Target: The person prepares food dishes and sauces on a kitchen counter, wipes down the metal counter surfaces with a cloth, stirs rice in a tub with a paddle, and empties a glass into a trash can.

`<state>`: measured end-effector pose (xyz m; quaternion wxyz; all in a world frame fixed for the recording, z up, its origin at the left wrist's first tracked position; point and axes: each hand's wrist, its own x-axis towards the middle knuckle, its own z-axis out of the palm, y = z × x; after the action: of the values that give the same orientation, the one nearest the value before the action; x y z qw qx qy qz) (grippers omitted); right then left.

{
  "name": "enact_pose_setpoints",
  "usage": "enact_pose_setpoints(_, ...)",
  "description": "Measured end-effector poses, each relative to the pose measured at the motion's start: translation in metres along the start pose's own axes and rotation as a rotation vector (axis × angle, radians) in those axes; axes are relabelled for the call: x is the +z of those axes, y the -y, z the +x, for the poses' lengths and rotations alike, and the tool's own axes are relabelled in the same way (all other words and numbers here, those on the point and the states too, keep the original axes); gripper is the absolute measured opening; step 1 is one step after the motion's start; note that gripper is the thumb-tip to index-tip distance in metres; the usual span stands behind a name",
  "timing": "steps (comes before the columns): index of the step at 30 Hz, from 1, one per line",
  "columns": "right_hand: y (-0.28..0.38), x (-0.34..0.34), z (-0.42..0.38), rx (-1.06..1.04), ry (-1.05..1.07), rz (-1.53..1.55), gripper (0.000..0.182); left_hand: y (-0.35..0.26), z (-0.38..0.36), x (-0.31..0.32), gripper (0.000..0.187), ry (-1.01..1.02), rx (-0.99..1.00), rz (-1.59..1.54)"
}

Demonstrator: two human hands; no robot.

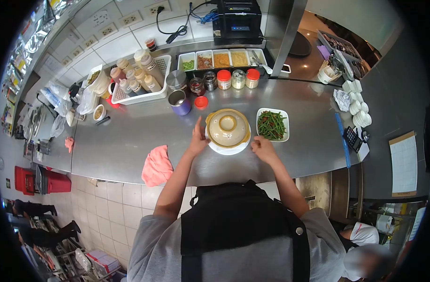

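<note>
The cream ceramic pot with a tan-rimmed lid sits on a round white plate on the stainless-steel counter; the left hand is at the pot's left side, its fingers spread; the right hand is near the pot's right side, its fingers curled, though I cannot tell whether they pinch anything; just beyond it lies a square white dish of green beans; a crumpled pink cloth lies left of the left forearm.

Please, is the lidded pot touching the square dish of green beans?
Apart. The head view shows a narrow strip of bare metal counter between the lidded pot and the square dish.
</note>
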<state>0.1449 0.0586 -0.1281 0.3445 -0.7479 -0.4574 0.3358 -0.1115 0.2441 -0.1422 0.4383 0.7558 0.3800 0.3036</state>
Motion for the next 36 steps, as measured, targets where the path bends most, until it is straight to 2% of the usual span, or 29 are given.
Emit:
enact_pose_setpoints(2,-0.007,0.02,0.002,0.089,-0.007,0.009,0.053,-0.005,0.009,-0.008,0.109,0.297,-0.217,-0.532)
enact_pose_setpoints(3,-0.014,0.03,0.004,0.085,0.001,0.102,0.064,-0.007,0.012,-0.008,0.108,0.375,-0.199,-0.577)
enact_pose_setpoints(4,-0.006,0.031,0.001,0.084,0.002,0.102,0.064,0.0,0.012,-0.004,0.108,0.374,-0.199,-0.577)
enact_pose_setpoints(6,0.026,0.029,-0.01,0.132,0.013,0.305,0.068,0.021,0.011,0.007,0.102,0.242,-0.132,-0.238)
enact_pose_setpoints(9,0.029,0.033,-0.006,0.129,-0.044,0.236,0.07,-0.02,0.001,-0.001,0.095,0.205,-0.209,-0.278)
enact_pose_setpoints(12,0.046,0.027,-0.008,0.14,-0.057,0.199,0.069,-0.003,0.001,0.002,0.093,0.205,-0.206,-0.402)
enact_pose_setpoints(16,0.02,0.038,0.008,0.019,-0.119,0.193,0.067,-0.006,-0.003,0.004,0.09,0.195,-0.195,-0.48)
enact_pose_setpoints(18,0.022,0.035,0.005,0.066,-0.054,0.253,0.067,0.016,-0.003,0.011,0.089,0.201,-0.173,-0.56)
enact_pose_setpoints(20,0.027,0.032,0.002,0.068,-0.054,0.244,0.067,0.028,-0.004,0.015,0.086,0.193,-0.179,-0.557)
enact_pose_setpoints(22,0.033,0.026,-0.001,0.125,-0.001,0.252,0.07,0.041,-0.002,0.022,0.083,0.116,-0.069,-0.422)
enact_pose_setpoints(23,0.021,0.031,0.003,0.126,-0.005,0.251,0.07,0.026,-0.007,0.018,0.083,0.121,-0.067,-0.424)
enact_pose_setpoints(25,-0.002,0.043,0.005,0.129,-0.087,0.032,0.078,-0.005,-0.024,0.008,0.066,-0.047,-0.15,-0.074)
enact_pose_setpoints(26,-0.005,0.042,-0.005,0.132,-0.094,0.032,0.078,-0.008,-0.035,0.006,0.066,-0.041,-0.146,-0.076)
enact_pose_setpoints(28,-0.006,0.038,-0.025,-0.021,-0.026,-0.503,0.069,-0.012,-0.064,-0.007,0.041,-0.299,-0.194,-0.079)
enact_pose_setpoints(30,0.042,0.011,-0.049,0.034,0.539,-0.601,0.05,-0.016,-0.099,-0.034,0.022,-0.175,-0.317,-0.253)
enact_pose_setpoints(32,0.079,0.001,-0.071,-0.084,0.826,-0.272,0.036,-0.065,-0.134,-0.078,0.017,0.258,-0.401,-0.43)
enact_pose_setpoints(33,0.091,0.003,-0.075,-0.085,0.819,-0.275,0.036,-0.069,-0.151,-0.096,0.021,0.531,-0.362,-0.363)
enact_pose_setpoints(34,0.1,0.009,-0.082,-0.215,0.814,-0.207,0.032,-0.075,-0.168,-0.108,0.025,0.803,-0.33,-0.295)
enact_pose_setpoints(35,0.106,0.017,-0.088,-0.344,0.809,-0.136,0.028,-0.092,-0.181,-0.118,0.025,0.805,-0.339,-0.3)
enact_pose_setpoints(36,0.108,0.026,-0.086,-0.34,0.815,-0.134,0.028,-0.111,-0.191,-0.129,0.028,0.843,-0.319,-0.194)
